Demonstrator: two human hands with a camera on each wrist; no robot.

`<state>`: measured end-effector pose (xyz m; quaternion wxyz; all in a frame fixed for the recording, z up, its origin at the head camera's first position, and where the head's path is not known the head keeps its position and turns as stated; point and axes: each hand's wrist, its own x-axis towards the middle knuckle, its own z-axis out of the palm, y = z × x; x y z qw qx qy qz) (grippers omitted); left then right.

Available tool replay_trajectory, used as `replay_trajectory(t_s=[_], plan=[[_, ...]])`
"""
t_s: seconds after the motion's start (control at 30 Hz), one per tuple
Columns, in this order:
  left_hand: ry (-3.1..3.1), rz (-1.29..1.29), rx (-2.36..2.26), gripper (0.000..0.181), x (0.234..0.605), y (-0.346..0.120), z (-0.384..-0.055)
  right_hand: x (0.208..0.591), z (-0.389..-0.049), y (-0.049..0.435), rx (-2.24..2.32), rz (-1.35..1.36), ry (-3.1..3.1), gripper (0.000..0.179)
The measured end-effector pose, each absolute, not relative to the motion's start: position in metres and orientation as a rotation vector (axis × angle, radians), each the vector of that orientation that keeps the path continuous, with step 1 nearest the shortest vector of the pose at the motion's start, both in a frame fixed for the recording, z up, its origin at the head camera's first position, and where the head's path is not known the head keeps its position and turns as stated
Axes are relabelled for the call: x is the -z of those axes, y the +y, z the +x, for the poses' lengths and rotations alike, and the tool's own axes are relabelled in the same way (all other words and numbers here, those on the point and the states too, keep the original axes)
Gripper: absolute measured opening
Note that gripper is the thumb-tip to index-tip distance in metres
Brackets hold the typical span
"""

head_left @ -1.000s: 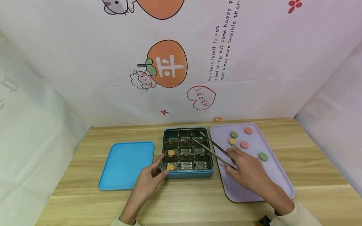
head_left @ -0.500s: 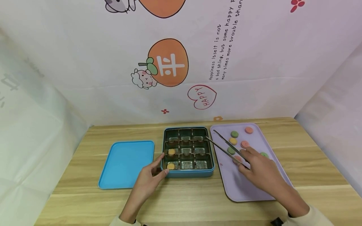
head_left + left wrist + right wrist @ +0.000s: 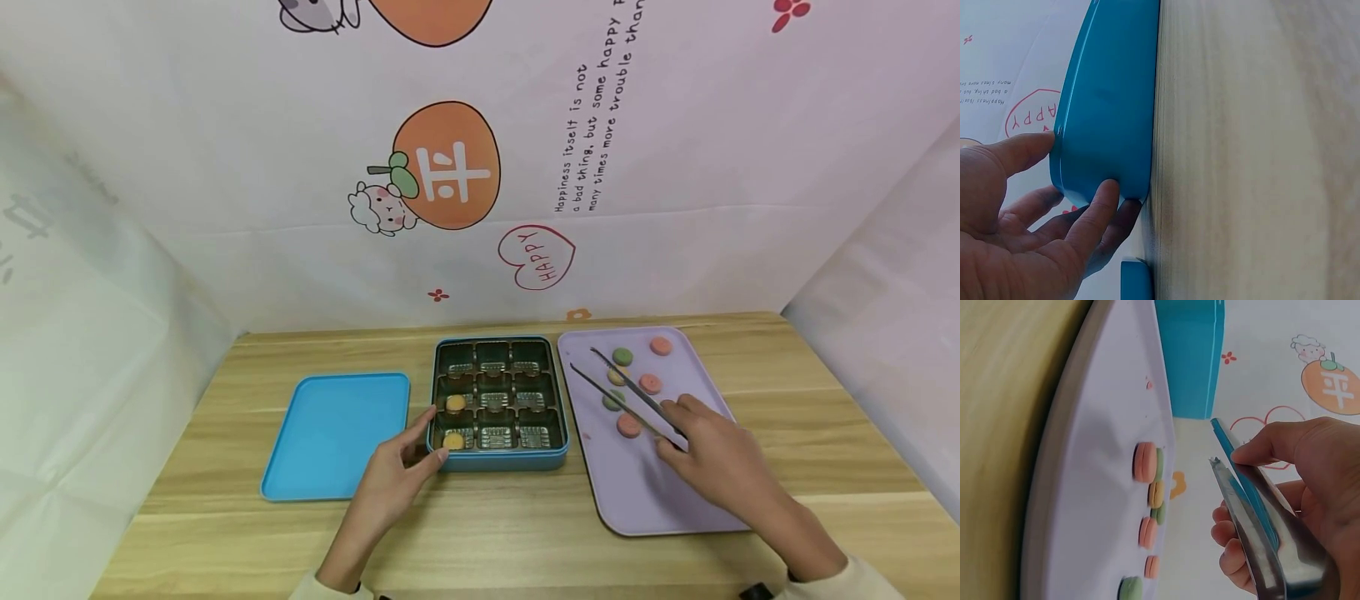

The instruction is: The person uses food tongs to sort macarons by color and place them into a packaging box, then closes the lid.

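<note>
A second ago the metal tongs [image 3: 1304,556] reach over the blue box [image 3: 498,462]; now the right hand [image 3: 716,454], pinching them, has drawn them over the lilac tray [image 3: 675,508], their tips apart. The left hand [image 3: 393,475] still grips the box's front left corner. Two yellow macarons [image 3: 453,442] remain in the left column, middle and front compartments. The right wrist view reveals a green macaron [image 3: 1130,589] that the right hand hides in the head view. The left wrist view shows fingers [image 3: 1107,194] against the box's outer wall.
</note>
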<state>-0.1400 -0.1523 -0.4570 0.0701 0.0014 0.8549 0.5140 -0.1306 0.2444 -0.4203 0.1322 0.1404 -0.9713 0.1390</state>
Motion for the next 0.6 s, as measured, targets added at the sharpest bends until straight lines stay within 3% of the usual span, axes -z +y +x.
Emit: replay_trajectory(t_s=[0.23,0.6], plan=[[2.543,-0.007,-1.557,0.065,0.456,-0.153,-0.14,0.424,-0.133,0.254,-0.402,0.368,-2.852,0.023],[2.54,-0.008,-1.559,0.065,0.455,-0.153,-0.14,0.432,-0.136,0.267,-0.414,0.326,-2.918,0.023]])
